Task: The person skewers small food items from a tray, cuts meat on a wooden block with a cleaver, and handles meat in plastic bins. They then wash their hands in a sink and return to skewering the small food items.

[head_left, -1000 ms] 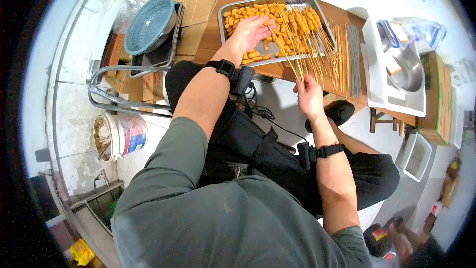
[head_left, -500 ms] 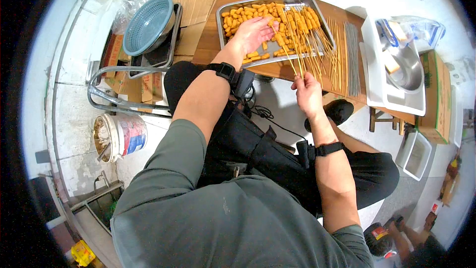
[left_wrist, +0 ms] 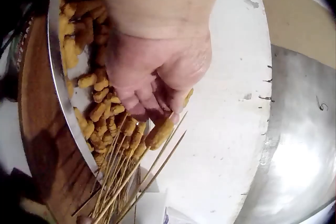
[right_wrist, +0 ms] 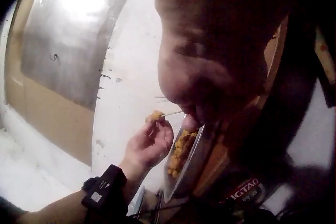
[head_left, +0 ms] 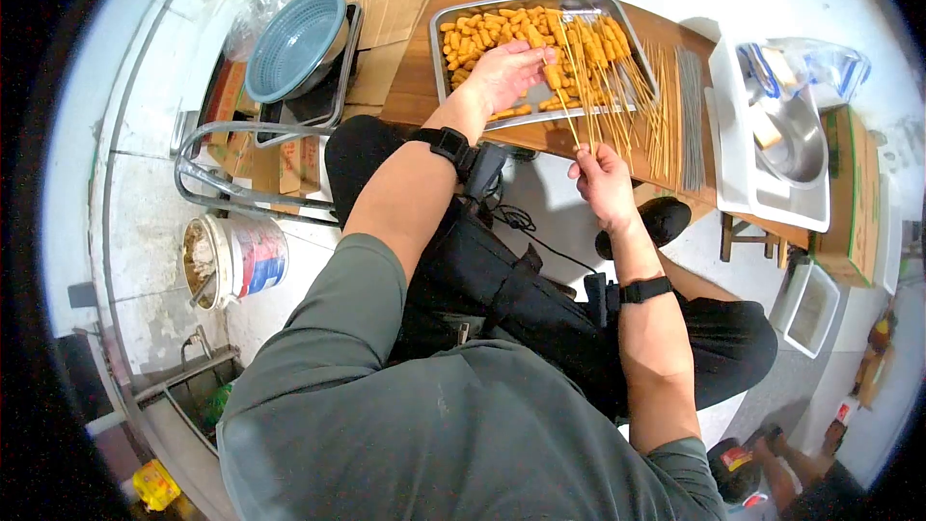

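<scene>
In the head view my left hand [head_left: 511,75] is over the metal tray [head_left: 440,68], thumb and fingers pinching a golden-brown food piece [left_wrist: 188,97] at the tip of a bamboo skewer. Another such piece [left_wrist: 159,133] is threaded on that skewer just below the fingertips. My right hand [head_left: 603,183], in front of the tray's near edge, grips the lower ends of several bamboo skewers [head_left: 571,125]; its fingertips are mostly in shadow in the right wrist view. Loose golden-brown pieces [head_left: 477,34] fill the tray's left part, and loaded skewers [head_left: 603,43] lie at its right.
Bare bamboo skewers [head_left: 661,125] and a bundle of grey sticks [head_left: 690,121] lie on the wooden table [head_left: 410,87] right of the tray. Farther right are a white tub [head_left: 728,135] and a steel bowl [head_left: 796,140]. A blue basket [head_left: 289,48] stands at the left.
My left hand has shifted right and slightly nearer the right hand, its spread fingers drawing in at the skewer. A food piece now shows lower on it. The right hand keeps its hold.
</scene>
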`<control>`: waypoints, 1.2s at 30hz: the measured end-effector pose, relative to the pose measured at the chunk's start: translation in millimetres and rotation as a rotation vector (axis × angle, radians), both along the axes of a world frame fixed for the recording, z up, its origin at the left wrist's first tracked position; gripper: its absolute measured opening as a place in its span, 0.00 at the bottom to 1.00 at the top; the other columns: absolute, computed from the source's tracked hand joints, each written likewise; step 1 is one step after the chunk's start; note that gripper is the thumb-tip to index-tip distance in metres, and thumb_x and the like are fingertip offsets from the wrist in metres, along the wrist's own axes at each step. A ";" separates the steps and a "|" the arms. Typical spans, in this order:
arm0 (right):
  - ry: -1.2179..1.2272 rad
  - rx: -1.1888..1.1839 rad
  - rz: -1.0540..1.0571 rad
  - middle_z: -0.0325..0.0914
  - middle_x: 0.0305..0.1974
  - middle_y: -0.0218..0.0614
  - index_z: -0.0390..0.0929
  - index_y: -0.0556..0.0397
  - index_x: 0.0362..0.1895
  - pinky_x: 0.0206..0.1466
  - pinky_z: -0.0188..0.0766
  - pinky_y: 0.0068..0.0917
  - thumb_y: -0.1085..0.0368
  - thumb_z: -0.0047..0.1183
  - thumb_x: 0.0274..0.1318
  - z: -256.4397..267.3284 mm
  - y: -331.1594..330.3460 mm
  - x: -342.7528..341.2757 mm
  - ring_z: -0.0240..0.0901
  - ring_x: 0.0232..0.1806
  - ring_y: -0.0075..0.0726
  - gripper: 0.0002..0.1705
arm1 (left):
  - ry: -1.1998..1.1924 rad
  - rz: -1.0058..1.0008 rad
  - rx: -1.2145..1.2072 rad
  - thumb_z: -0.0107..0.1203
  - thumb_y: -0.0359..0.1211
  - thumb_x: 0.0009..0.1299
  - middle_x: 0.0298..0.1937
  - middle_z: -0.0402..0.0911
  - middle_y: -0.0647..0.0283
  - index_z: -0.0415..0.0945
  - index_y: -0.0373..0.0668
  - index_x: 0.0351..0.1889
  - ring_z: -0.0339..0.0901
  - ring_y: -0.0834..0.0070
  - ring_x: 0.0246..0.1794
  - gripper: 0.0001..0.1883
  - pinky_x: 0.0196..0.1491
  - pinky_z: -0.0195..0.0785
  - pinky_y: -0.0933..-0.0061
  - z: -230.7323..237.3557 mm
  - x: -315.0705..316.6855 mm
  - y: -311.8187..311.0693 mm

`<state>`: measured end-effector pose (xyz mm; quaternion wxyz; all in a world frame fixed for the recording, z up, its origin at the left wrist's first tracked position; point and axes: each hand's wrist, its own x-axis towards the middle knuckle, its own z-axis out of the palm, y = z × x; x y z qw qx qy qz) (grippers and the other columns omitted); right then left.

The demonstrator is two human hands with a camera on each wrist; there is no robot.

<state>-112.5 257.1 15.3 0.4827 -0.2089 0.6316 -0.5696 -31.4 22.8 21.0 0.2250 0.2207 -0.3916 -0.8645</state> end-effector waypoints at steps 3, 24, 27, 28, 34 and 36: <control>-0.099 -0.025 0.004 0.73 0.21 0.24 0.73 0.49 0.38 0.15 0.50 0.15 0.61 0.46 0.66 -3.0 1.4 -2.7 0.54 0.14 0.14 0.07 | 0.026 -0.022 0.012 0.56 0.31 0.68 0.44 0.82 0.65 0.75 0.43 0.44 0.77 0.75 0.46 0.08 0.44 0.68 0.72 3.5 1.9 2.4; 0.234 0.010 -0.006 0.72 0.19 0.23 0.74 0.52 0.30 0.18 0.56 0.20 0.60 0.47 0.66 -10.3 -1.9 -2.5 0.57 0.15 0.16 0.12 | -0.004 0.204 0.084 0.54 0.35 0.71 0.45 0.78 0.59 0.70 0.43 0.47 0.77 0.67 0.49 0.11 0.51 0.70 0.67 8.1 -1.2 -3.4; 0.293 0.013 -0.013 0.73 0.19 0.25 0.75 0.54 0.31 0.20 0.58 0.22 0.60 0.47 0.65 -10.1 -1.9 -1.6 0.59 0.16 0.18 0.12 | -0.005 0.212 0.039 0.53 0.36 0.71 0.45 0.79 0.59 0.71 0.44 0.45 0.77 0.67 0.49 0.09 0.51 0.70 0.68 13.8 -1.6 0.4; 0.324 0.014 -0.018 0.73 0.19 0.26 0.75 0.55 0.32 0.21 0.60 0.23 0.60 0.47 0.65 -10.1 -2.0 -1.6 0.61 0.16 0.20 0.13 | -0.006 0.198 0.032 0.53 0.36 0.71 0.45 0.79 0.59 0.71 0.44 0.44 0.77 0.67 0.48 0.09 0.50 0.70 0.68 15.7 -2.1 1.0; 0.484 0.110 -0.011 0.78 0.21 0.35 0.76 0.57 0.31 0.28 0.67 0.29 0.60 0.48 0.64 -1.6 -1.7 0.2 0.71 0.21 0.28 0.14 | -0.157 0.183 -0.146 0.53 0.37 0.72 0.44 0.80 0.60 0.71 0.44 0.45 0.79 0.68 0.45 0.10 0.48 0.71 0.69 26.7 -6.1 5.3; 0.513 0.093 -0.021 0.78 0.22 0.36 0.76 0.57 0.31 0.29 0.68 0.30 0.60 0.48 0.64 0.3 -2.9 2.7 0.72 0.22 0.30 0.14 | -0.115 0.165 -0.129 0.52 0.37 0.72 0.44 0.79 0.60 0.72 0.43 0.46 0.78 0.68 0.45 0.10 0.48 0.71 0.69 20.2 -5.0 3.0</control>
